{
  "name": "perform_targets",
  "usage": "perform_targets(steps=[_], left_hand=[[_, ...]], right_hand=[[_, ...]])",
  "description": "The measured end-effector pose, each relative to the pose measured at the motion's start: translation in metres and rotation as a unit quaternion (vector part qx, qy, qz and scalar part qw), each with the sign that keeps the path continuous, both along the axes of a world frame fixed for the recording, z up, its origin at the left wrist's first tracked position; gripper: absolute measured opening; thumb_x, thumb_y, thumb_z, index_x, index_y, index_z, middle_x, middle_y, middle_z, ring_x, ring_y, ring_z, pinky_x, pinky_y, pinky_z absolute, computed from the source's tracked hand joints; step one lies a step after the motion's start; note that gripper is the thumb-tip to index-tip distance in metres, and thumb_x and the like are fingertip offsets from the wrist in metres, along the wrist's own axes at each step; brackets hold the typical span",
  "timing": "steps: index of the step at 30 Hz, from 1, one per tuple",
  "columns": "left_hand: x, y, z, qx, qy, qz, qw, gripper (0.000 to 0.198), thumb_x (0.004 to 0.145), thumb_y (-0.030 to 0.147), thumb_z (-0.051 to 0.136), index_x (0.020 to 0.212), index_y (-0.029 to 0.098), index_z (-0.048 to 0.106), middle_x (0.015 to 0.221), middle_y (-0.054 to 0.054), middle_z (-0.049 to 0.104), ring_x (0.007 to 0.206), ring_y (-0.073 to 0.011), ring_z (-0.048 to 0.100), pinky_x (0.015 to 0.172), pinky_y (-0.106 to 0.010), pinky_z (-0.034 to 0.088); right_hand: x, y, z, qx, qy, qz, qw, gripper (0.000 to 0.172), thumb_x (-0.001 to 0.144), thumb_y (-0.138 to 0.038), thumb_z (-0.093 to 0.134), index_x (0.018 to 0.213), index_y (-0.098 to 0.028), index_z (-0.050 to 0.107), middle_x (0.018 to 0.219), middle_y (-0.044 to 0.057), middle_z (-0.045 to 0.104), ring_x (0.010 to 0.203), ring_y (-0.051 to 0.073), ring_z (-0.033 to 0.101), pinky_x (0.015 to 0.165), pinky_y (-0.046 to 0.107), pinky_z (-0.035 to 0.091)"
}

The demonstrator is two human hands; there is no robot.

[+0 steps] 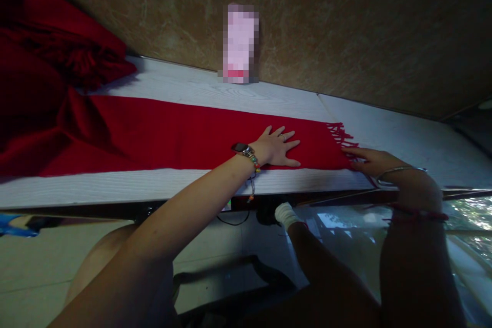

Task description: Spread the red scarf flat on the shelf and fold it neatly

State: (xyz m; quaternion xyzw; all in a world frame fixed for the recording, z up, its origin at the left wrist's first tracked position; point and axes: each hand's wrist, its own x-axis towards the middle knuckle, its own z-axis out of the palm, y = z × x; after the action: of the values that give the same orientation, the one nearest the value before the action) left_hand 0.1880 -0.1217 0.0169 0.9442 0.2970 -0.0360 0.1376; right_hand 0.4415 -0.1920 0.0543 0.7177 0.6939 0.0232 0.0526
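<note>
Our left hand splays flat on the red scarf, gripping nothing | right hand half-curls nearer the fringe, grip unclear | length runs left-right

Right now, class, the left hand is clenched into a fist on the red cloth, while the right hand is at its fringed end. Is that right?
No: the left hand is not clenched. The head view shows it flat and spread on the red cloth, while the right hand is at its fringed end.

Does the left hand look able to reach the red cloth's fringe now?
Probably yes: only flat red cloth lies between the left hand and the fringe, though the right hand is at its near end.
</note>
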Motion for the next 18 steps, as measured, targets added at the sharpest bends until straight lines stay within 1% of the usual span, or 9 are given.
perform_targets(steps=[3,4,6,8,10,11,13,15,18], left_hand=[[0.0,0.001,-0.003,0.005,-0.008,-0.002,1.0,0.076,0.082,0.065,0.034,0.145,0.023,0.024,0.153,-0.006,0.016,0.14,-0.0309,0.01,0.11,-0.055,0.01],[0.0,0.001,-0.003,0.007,-0.01,-0.001,1.0,0.076,0.082,0.065,0.034,0.145,0.024,0.024,0.153,-0.006,0.016,0.14,-0.0309,0.01,0.11,-0.055,0.01],[0.0,0.001,-0.003,0.008,-0.011,0.001,1.0,0.075,0.082,0.065,0.033,0.144,0.024,0.025,0.153,-0.006,0.017,0.14,-0.0308,0.011,0.11,-0.055,0.01],[0.0,0.001,-0.002,0.006,-0.01,-0.001,1.0,0.074,0.082,0.065,0.034,0.144,0.025,0.025,0.153,-0.005,0.019,0.14,-0.0311,0.011,0.11,-0.055,0.012],[0.0,0.001,0.0,0.007,-0.008,-0.006,1.0,0.073,0.083,0.063,0.035,0.144,0.024,0.026,0.153,-0.007,0.02,0.139,-0.0319,0.012,0.109,-0.056,0.014],[0.0,0.001,0.001,0.01,-0.007,-0.007,1.0,0.073,0.083,0.062,0.036,0.144,0.023,0.027,0.152,-0.008,0.02,0.139,-0.0327,0.013,0.108,-0.057,0.015],[0.0,0.0,0.003,0.025,-0.009,-0.016,1.0,0.069,0.085,0.058,0.038,0.142,0.021,0.03,0.151,-0.011,0.023,0.138,-0.0343,0.016,0.106,-0.058,0.018],[0.001,-0.002,0.004,0.052,-0.024,-0.046,0.997,0.062,0.087,0.053,0.04,0.139,0.02,0.036,0.149,-0.012,0.03,0.136,-0.0336,0.021,0.105,-0.056,0.023],[0.003,-0.007,0.004,0.101,-0.066,-0.125,0.985,0.052,0.088,0.048,0.043,0.132,0.02,0.046,0.14,-0.011,0.044,0.129,-0.0274,0.037,0.1,-0.045,0.034]], right_hand=[[-0.018,0.012,0.003,-0.012,0.013,0.0,1.0,0.038,0.074,-0.018,0.051,0.108,-0.021,0.067,0.114,0.01,0.066,0.103,0.028,0.061,0.087,0.042,0.048],[-0.023,0.016,0.003,-0.008,0.015,0.007,1.0,0.037,0.074,-0.019,0.05,0.107,-0.022,0.067,0.115,0.009,0.066,0.104,0.028,0.06,0.089,0.042,0.047],[-0.028,0.021,-0.001,-0.02,0.013,0.013,1.0,0.033,0.071,-0.019,0.052,0.099,-0.024,0.068,0.108,0.006,0.068,0.1,0.027,0.062,0.087,0.042,0.048],[-0.024,0.021,-0.006,-0.055,0.005,0.005,0.998,0.03,0.064,-0.015,0.056,0.089,-0.025,0.069,0.098,0.004,0.07,0.093,0.026,0.064,0.083,0.04,0.05],[-0.015,0.014,-0.013,-0.076,-0.002,0.002,0.997,0.033,0.058,-0.012,0.056,0.087,-0.024,0.069,0.095,0.004,0.07,0.09,0.025,0.064,0.081,0.039,0.05],[-0.011,0.008,-0.017,-0.072,-0.004,0.006,0.997,0.036,0.057,-0.011,0.056,0.088,-0.023,0.069,0.097,0.005,0.07,0.09,0.025,0.064,0.082,0.038,0.05],[-0.004,-0.007,-0.024,-0.037,0.002,0.024,0.999,0.04,0.058,-0.011,0.054,0.094,-0.021,0.068,0.103,0.007,0.069,0.095,0.026,0.063,0.084,0.039,0.049],[0.0,-0.021,-0.03,0.016,0.018,0.046,0.999,0.04,0.063,-0.012,0.049,0.099,-0.02,0.067,0.108,0.008,0.068,0.1,0.025,0.062,0.088,0.04,0.048],[0.001,-0.034,-0.039,0.081,0.032,0.057,0.995,0.037,0.073,-0.014,0.042,0.097,-0.022,0.068,0.106,0.006,0.069,0.099,0.023,0.063,0.089,0.04,0.048]])
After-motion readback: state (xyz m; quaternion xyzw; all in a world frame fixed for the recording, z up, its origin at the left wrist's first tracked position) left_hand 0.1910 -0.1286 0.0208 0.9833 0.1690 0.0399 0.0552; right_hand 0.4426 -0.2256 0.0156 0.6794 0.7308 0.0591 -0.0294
